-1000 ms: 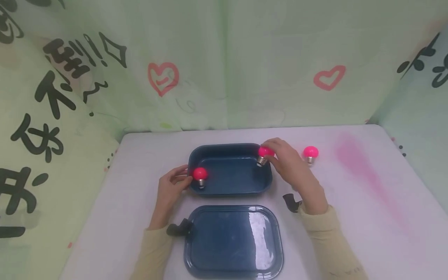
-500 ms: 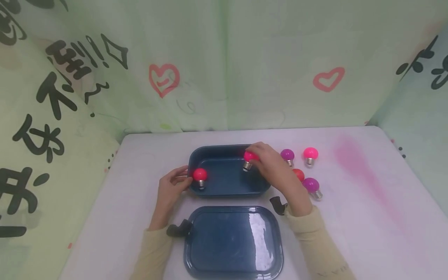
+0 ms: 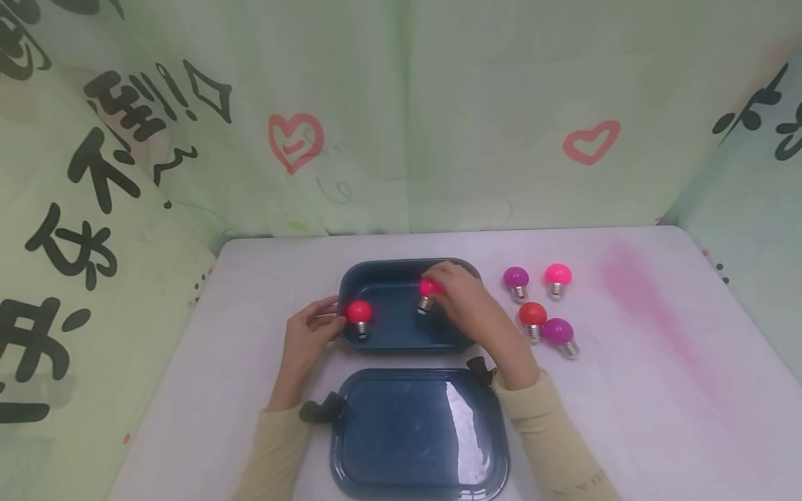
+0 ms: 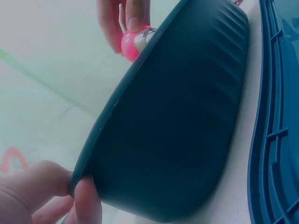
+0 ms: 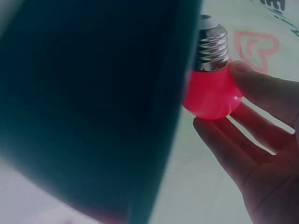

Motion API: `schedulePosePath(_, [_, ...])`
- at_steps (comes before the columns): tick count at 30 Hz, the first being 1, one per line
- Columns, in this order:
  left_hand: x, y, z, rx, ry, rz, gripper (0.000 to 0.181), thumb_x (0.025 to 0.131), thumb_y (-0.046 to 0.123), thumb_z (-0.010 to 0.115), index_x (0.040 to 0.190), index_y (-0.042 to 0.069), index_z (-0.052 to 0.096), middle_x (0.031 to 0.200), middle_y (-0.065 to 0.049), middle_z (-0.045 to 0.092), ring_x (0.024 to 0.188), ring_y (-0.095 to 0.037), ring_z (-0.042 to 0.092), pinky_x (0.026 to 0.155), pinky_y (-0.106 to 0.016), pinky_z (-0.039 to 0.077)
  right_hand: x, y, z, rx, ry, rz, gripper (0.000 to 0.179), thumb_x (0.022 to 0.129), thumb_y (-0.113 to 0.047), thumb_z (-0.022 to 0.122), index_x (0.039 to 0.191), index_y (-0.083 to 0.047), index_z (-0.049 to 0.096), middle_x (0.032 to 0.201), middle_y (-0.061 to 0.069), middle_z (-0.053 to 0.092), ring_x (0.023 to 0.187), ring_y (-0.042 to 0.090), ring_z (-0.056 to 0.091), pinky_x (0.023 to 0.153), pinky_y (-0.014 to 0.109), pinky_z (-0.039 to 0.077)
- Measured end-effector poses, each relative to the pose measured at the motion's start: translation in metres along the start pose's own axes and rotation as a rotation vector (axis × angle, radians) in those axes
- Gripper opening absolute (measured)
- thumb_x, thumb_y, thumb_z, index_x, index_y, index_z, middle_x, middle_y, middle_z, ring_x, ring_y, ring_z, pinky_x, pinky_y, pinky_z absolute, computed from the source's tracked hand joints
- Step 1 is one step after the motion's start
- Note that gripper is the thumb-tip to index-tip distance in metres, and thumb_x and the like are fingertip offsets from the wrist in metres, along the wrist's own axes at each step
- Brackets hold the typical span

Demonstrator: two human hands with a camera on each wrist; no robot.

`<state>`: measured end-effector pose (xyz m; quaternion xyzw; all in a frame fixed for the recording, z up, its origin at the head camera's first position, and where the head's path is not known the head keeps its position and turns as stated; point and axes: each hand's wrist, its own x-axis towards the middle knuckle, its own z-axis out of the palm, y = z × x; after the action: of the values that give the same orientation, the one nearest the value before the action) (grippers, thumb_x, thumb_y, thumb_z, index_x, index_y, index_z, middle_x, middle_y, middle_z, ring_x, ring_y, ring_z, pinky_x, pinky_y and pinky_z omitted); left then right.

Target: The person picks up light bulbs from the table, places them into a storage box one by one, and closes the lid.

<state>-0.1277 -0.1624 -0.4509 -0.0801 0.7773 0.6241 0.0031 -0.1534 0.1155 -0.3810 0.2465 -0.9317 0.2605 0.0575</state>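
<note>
In the head view, my right hand (image 3: 460, 299) holds a pink light bulb (image 3: 431, 287) over the dark blue container (image 3: 407, 350). Thumb and fingertips grip the bulb's round globe, and its silver screw base points down toward the container floor, as the head view shows. The right wrist view shows the same pink bulb (image 5: 215, 91) beside the container wall. My left hand (image 3: 311, 337) pinches the container's left rim, seen close up with thumb and fingers (image 4: 88, 196) at the rim. Another pinkish-red bulb (image 3: 360, 313) lies inside the container, at its left end.
Right of the container lie a purple bulb (image 3: 516, 278), a pink bulb (image 3: 557, 275), an orange-red bulb (image 3: 532, 314) and a second purple bulb (image 3: 557, 332). A blue lid (image 3: 413, 431) lies flat in front of the container. A painted cloth (image 3: 438, 139) hangs behind the table.
My right hand has carried the pink bulb leftward from the container's right end toward its middle, uncovering the bulbs on the right. The left hand has stayed at the rim.
</note>
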Motion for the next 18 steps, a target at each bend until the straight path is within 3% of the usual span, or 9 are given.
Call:
schedulePosePath(7, [0.001, -0.001, 0.001, -0.006, 0.006, 0.001, 0.044, 0.087, 0.008, 0.074, 0.130, 0.007, 0.064, 0.122, -0.018, 0.065, 0.099, -0.021, 0.066, 0.072, -0.021, 0.058, 0.003, -0.007, 0.012, 0.023, -0.014, -0.014, 0.035, 0.084, -0.006, 0.077, 0.117, -0.001, 0.067, 0.117, 0.015, 0.065, 0.113, 0.031, 0.062, 0.101, 0.044, 0.051])
schedulePosePath(18, [0.000, 0.000, 0.000, -0.005, -0.001, -0.010, 0.044, 0.087, 0.010, 0.074, 0.130, 0.009, 0.064, 0.123, -0.015, 0.065, 0.102, -0.024, 0.065, 0.072, -0.022, 0.059, 0.006, -0.017, 0.029, 0.021, -0.024, -0.074, 0.030, 0.085, -0.003, 0.075, 0.115, 0.001, 0.068, 0.112, 0.014, 0.066, 0.107, 0.029, 0.063, 0.098, 0.042, 0.053])
